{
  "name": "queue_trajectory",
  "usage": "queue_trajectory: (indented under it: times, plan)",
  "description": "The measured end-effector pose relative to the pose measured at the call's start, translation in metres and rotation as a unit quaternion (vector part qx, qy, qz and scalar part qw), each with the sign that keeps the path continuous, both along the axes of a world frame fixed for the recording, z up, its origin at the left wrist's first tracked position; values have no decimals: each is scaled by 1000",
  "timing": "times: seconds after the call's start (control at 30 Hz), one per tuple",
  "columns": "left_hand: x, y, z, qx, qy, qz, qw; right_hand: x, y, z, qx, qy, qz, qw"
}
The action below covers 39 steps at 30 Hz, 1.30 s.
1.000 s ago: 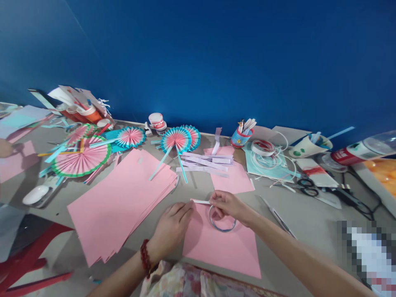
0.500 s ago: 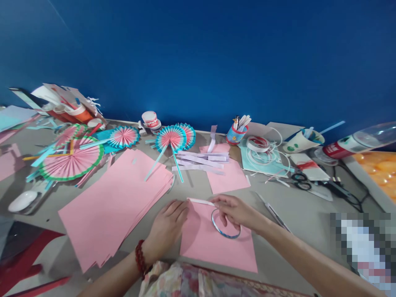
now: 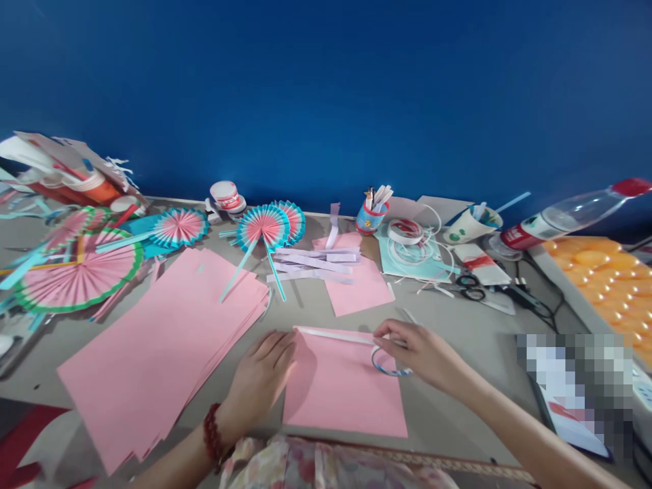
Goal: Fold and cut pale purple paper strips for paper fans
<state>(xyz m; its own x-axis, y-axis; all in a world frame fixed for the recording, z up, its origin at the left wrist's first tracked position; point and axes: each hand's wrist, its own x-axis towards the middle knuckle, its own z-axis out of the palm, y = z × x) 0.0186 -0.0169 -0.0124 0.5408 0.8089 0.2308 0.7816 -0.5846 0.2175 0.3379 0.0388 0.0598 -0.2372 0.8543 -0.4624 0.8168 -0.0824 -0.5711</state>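
A pink sheet of paper (image 3: 346,397) lies on the table in front of me. A narrow white strip of tape (image 3: 333,335) runs along its far edge. My left hand (image 3: 262,377) rests flat with its fingers stretched toward the sheet's far left corner. Near the far right corner, my right hand (image 3: 420,346) is closed on a thin roll of tape (image 3: 390,371), with thumb and forefinger pinched by the strip. Part of the roll is hidden behind the fingers.
To the left lies a stack of pink sheets (image 3: 168,339), with pleated paper fans (image 3: 262,227) beyond. Lilac paper strips (image 3: 316,261) lie ahead. Scissors (image 3: 471,288), a pen cup (image 3: 371,219) and a plastic bottle (image 3: 555,221) are at the right.
My right hand has moved right along the sheet's far edge with the tape roll, and the white strip now reaches further. My left hand stays at the left corner. The view has shifted right.
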Motion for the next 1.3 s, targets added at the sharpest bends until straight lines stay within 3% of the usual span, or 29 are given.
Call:
queue_trajectory:
  times: [0.17,0.3,0.5,0.6,0.93,1.3]
  plan:
    - [0,0,1,22,9,-3,1000,12,-14,2,46,-33,-11,998]
    - [0,0,1,28,10,-2,1000,24,-25,-3,131,-93,-18,987]
    - [-2,0,-4,45,18,-8,999,24,-39,-17,289,-200,6,936]
    - [-4,0,-7,40,15,-6,999,20,-44,-25,329,-243,9,912]
    - [-8,-2,-11,3,9,1,1000,12,-45,-31,294,-282,-32,913]
    - [-9,-1,-9,6,11,1,1000,13,-40,-27,155,-269,-20,950]
